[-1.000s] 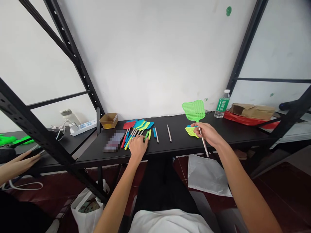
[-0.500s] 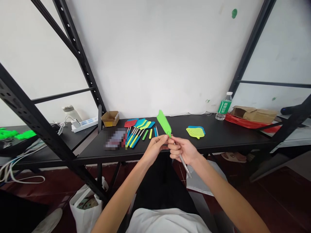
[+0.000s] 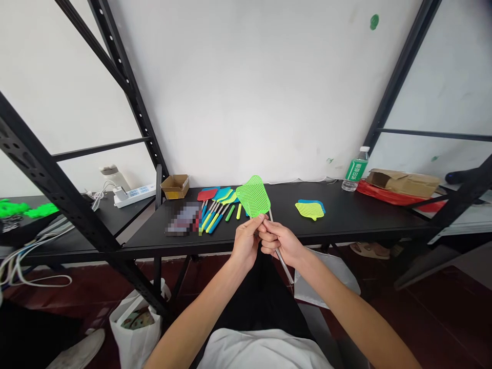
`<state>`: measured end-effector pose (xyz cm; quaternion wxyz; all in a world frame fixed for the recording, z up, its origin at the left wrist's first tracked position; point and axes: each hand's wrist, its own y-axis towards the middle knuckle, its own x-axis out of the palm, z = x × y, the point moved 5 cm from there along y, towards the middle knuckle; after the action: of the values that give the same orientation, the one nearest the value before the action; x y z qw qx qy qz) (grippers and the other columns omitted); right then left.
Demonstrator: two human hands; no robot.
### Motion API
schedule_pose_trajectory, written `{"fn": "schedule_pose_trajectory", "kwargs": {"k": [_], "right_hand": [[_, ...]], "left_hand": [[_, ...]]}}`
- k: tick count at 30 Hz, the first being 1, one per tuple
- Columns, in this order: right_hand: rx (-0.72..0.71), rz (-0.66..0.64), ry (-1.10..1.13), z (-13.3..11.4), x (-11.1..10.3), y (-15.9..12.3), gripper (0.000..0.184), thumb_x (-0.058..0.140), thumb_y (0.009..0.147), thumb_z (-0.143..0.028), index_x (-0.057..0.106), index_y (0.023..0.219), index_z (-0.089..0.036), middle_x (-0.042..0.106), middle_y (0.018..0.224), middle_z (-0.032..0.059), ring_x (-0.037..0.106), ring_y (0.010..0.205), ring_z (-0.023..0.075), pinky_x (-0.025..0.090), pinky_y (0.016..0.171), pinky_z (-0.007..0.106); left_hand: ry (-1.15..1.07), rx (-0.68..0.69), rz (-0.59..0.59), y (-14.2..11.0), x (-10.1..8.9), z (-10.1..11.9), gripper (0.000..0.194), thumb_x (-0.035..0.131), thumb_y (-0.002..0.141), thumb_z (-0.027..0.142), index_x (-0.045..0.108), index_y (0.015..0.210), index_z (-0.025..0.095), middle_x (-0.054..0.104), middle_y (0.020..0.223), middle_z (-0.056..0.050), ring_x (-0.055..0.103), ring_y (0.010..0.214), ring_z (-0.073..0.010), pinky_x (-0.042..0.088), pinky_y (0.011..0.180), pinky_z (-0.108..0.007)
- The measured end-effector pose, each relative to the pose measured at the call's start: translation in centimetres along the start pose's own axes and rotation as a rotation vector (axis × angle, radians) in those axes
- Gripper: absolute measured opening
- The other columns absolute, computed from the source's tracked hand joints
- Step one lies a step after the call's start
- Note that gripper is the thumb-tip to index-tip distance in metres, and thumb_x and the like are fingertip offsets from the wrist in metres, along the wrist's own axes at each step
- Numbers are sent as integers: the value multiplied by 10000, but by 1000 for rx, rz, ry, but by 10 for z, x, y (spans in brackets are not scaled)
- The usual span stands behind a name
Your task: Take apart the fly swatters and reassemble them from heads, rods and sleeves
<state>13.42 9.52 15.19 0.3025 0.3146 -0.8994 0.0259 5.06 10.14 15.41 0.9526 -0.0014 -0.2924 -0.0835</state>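
Observation:
A green, perforated fly swatter head stands upright above my hands, its broad face turned toward me. My left hand is closed, pinching the base of this head between thumb and fingers. Pressed against it, my right hand has its fingers wrapped round a thin metal rod, whose lower end sticks out below toward my lap. My fingers hide the spot where head and rod come together. Left of my hands, several fly swatters with red, blue and yellow heads lie side by side on the black table.
A yellow swatter head overlaps a blue one on the right. Loose green and yellow handle grips lie nearby. A small cardboard box and a water bottle stand at the back. Black shelf posts flank the table.
The green swatter head has turned from nearly edge-on to face me and shifted slightly left. Both hands have moved a little, still together at its base.

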Motion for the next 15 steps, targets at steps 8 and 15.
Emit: {"fn": "schedule_pose_trajectory", "kwargs": {"k": [8,15], "right_hand": [[-156,136,-345,3,-10,5,391,589,899,-535,508,727,-193,194,523,-113,110,440,57,140,441,234],[-456,352,-1072,-13,-1,-4,375,421,995,-457,519,721,-220,471,616,-7,393,554,144,279,548,284]], "left_hand": [[39,153,76,2,-9,1,347,826,697,356,597,536,151,474,593,26,468,618,-94,408,622,-245],[1,211,177,-1,-10,-3,252,852,667,323,693,634,131,494,603,30,437,615,-82,397,617,-244]]}}
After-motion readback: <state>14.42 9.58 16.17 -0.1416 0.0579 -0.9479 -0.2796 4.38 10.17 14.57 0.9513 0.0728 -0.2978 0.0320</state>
